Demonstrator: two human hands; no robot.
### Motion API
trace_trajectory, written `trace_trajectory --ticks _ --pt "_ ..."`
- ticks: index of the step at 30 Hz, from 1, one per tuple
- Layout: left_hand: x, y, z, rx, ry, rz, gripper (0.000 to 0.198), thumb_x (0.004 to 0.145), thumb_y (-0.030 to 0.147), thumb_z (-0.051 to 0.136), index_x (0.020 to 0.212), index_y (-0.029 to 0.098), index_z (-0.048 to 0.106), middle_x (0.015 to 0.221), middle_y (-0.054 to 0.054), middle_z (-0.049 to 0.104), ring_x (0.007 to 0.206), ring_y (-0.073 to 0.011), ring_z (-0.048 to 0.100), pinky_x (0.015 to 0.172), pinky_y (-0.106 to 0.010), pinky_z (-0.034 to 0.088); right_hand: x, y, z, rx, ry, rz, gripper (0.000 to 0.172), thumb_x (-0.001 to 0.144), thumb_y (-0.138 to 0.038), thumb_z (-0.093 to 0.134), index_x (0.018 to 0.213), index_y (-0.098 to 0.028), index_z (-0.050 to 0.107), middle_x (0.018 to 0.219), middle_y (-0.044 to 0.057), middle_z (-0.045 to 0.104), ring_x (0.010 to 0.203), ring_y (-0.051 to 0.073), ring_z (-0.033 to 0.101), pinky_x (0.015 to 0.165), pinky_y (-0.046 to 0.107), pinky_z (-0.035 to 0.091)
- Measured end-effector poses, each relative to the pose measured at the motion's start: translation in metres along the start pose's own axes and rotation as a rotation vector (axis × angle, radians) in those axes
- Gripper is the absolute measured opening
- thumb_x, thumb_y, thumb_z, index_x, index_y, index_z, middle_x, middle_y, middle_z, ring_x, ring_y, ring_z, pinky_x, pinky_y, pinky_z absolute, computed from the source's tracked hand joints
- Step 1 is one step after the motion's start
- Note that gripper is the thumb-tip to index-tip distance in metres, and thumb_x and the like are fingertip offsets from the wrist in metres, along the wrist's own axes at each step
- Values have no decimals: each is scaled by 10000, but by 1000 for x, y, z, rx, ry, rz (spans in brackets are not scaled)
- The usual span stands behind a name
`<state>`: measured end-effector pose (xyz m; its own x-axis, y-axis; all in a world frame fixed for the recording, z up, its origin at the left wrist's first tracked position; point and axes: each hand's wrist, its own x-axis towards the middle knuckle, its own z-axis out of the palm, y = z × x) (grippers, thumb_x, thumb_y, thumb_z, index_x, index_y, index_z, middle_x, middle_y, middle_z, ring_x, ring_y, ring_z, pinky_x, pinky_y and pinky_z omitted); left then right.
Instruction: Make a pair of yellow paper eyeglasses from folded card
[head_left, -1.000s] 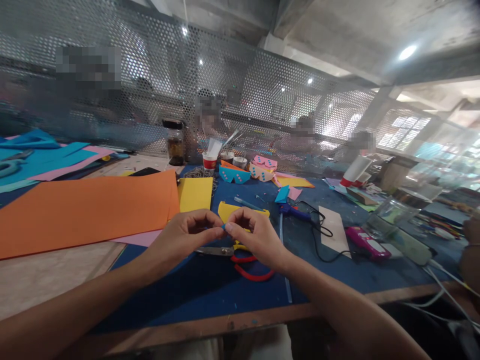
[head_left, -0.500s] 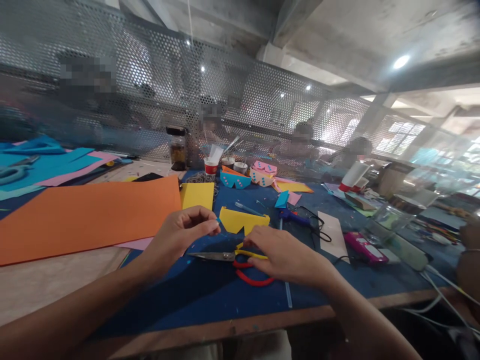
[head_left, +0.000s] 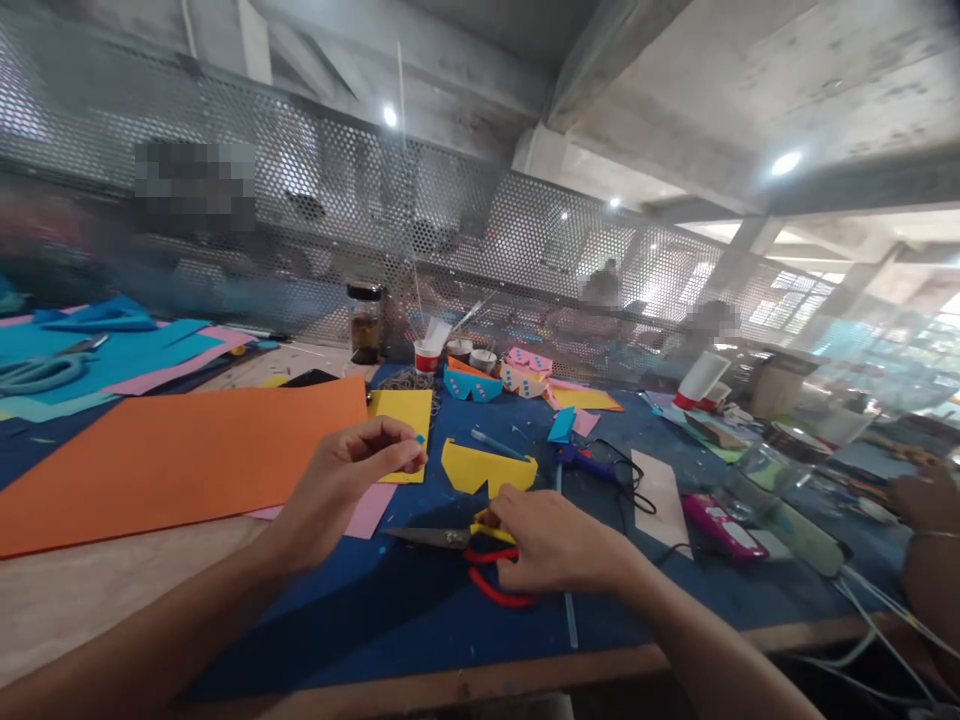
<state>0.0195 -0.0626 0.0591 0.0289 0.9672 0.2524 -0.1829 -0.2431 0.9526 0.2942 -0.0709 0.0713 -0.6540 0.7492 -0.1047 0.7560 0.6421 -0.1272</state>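
My left hand [head_left: 375,458] is closed in a pinch, with a small blue scrap of paper [head_left: 420,439] just showing at the fingertips. Scissors [head_left: 454,538] with red and yellow handles lie on the blue mat [head_left: 330,620], blades pointing left. My right hand [head_left: 551,540] has its fingers curled over their handles, which it partly hides. Just beyond that hand is a yellow paper cutout [head_left: 476,468] shaped like eyeglasses, with a notch in its lower edge. Behind it stand blue paper glasses [head_left: 471,384] with pink dots.
At left lie a large orange sheet [head_left: 187,455], a yellow sheet [head_left: 401,405] and blue sheets with teal-handled scissors [head_left: 45,374]. A blue glue gun [head_left: 589,460] with a black cord, a pink device [head_left: 724,527] and a glass jar [head_left: 776,465] sit at right. Another person's hand [head_left: 926,500] shows at the right edge.
My right hand has come down onto the scissors' handles and curled around them. My left hand, still pinching the blue scrap, has drawn slightly left. The view has tilted up a little.
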Motion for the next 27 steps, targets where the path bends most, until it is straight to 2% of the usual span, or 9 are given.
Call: trace_trajectory --ticks 4,7,12,14,16,18,20,24,27 --pt "0 18 -6 -61 142 21 301 714 442 991 803 232 795 772 2 751 811 -178 699 796 -286 561 -16 4 -16 87 58 130 329 824 -279 684 1142 -191 686 964 80 781 829 259 716 721 342 412" --pt "2 28 -8 -99 207 26 339 645 455 1020 784 237 800 769 7 755 799 -172 698 790 -276 565 -24 17 -24 288 124 222 315 805 -244 721 1111 -215 652 901 31 754 772 210 674 699 313 418" --pt "1 23 -5 -95 162 -8 323 664 454 1010 757 237 790 736 4 748 775 -158 686 753 -239 556 -12 29 -24 769 295 272 377 772 -412 862 963 -218 602 866 -3 671 766 169 600 698 285 466" --pt "0 17 -2 -104 124 -19 306 689 448 1000 756 239 787 727 4 744 765 -158 686 744 -237 558 -3 21 -25 862 270 263 367 786 -429 844 947 -211 596 854 -1 663 727 157 584 657 278 458" --pt "-1 12 1 -130 91 -44 294 698 439 1000 757 241 790 724 6 741 757 -161 691 739 -241 566 5 8 -27 941 166 211 290 861 -397 749 1022 -208 601 898 9 684 684 149 585 613 274 447" --pt "-3 8 3 -161 69 -80 294 693 433 1007 760 241 795 727 6 744 752 -161 697 738 -241 571 12 -5 -30 903 99 118 241 885 -295 682 1095 -203 610 1050 42 710 775 163 625 661 280 465" --pt "-4 6 4 -185 55 -109 303 691 439 1014 770 238 800 738 2 751 757 -162 704 750 -240 578 18 -15 -32 786 93 91 212 876 -230 665 1077 -201 606 1104 52 698 862 185 635 709 291 467" --pt "-4 4 4 -229 61 -119 308 715 453 1007 803 234 809 780 -11 766 805 -179 727 796 -256 596 26 -24 -30 689 56 141 113 932 -272 641 1000 -203 582 964 20 655 823 191 593 702 308 433" --pt "-4 3 5 -258 79 -117 297 719 442 1008 811 238 813 796 0 758 791 -170 716 784 -254 599 29 -28 -28 642 22 146 120 950 -303 639 963 -210 565 905 0 626 769 178 553 674 305 398"
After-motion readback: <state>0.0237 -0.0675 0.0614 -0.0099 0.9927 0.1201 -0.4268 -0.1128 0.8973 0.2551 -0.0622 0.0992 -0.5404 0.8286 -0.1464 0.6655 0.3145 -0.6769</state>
